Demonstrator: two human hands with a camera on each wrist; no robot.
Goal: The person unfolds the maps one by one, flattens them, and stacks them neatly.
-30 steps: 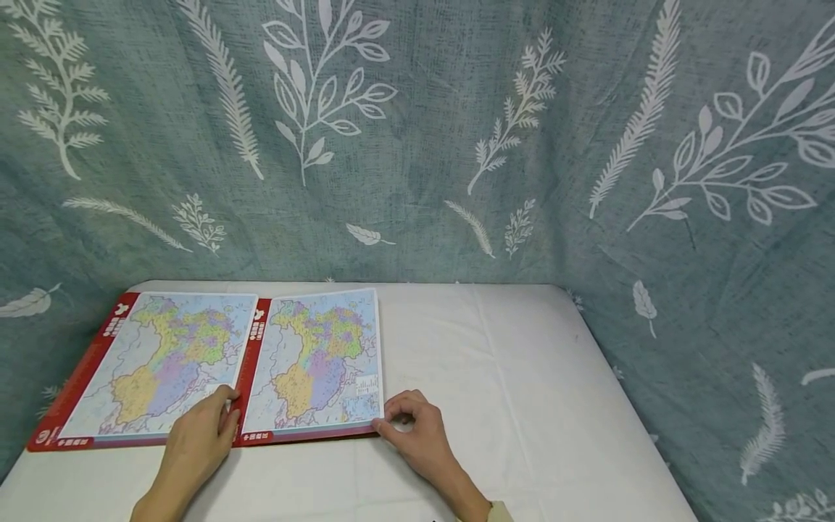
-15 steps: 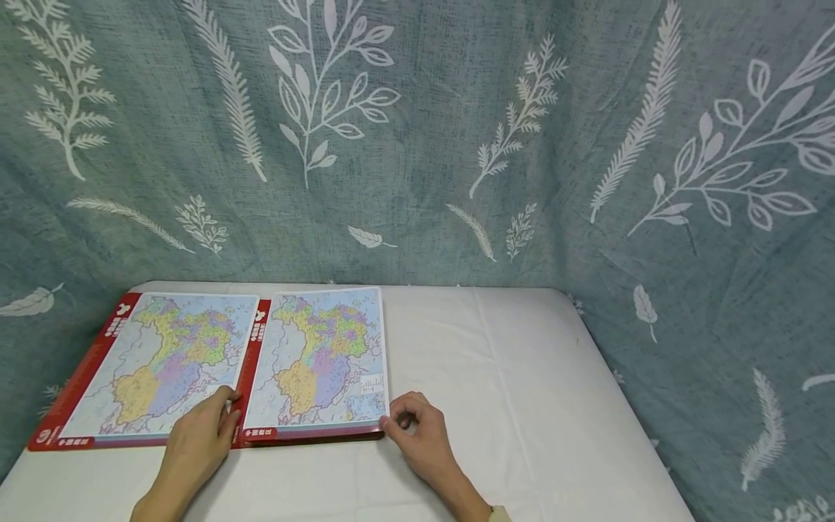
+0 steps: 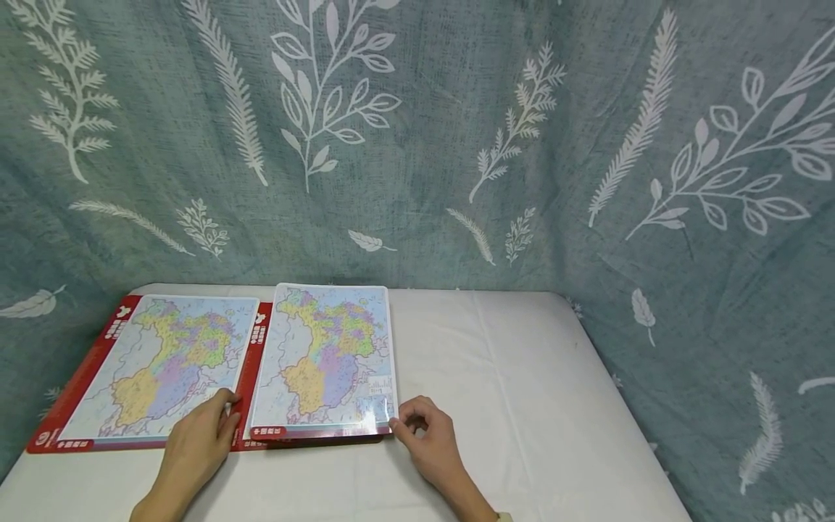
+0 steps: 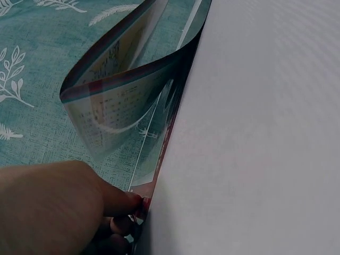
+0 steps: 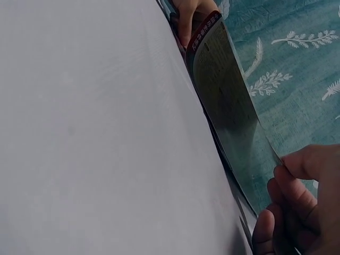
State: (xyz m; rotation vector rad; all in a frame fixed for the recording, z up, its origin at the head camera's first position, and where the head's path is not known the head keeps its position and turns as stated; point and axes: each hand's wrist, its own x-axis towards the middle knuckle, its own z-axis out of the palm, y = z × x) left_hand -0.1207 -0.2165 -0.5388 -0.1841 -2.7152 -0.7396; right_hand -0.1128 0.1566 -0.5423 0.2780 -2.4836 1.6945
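Two colourful map sheets lie side by side at the left of the table. The left map sheet (image 3: pixel 130 377) has a red margin, and my left hand (image 3: pixel 198 435) lies across its near right corner. Thumb and fingers of that hand pinch the red edge in the left wrist view. My right hand (image 3: pixel 430 438) pinches the near right corner of the right map sheet (image 3: pixel 326 355) between thumb and finger. This sheet bends up in a curve, seen edge-on in the right wrist view (image 5: pixel 228 95). Below it, a red strip (image 3: pixel 251 370) and a dark lower edge show.
A white cloth (image 3: pixel 522 406) covers the table and extends to the right of the maps. Behind and on the right hangs a green curtain (image 3: pixel 417 145) with white leaf prints.
The right map sheet has slid right and its near edge has risen, uncovering more of the red layer beneath. My right hand has moved slightly right with it; the left hand has stayed put.
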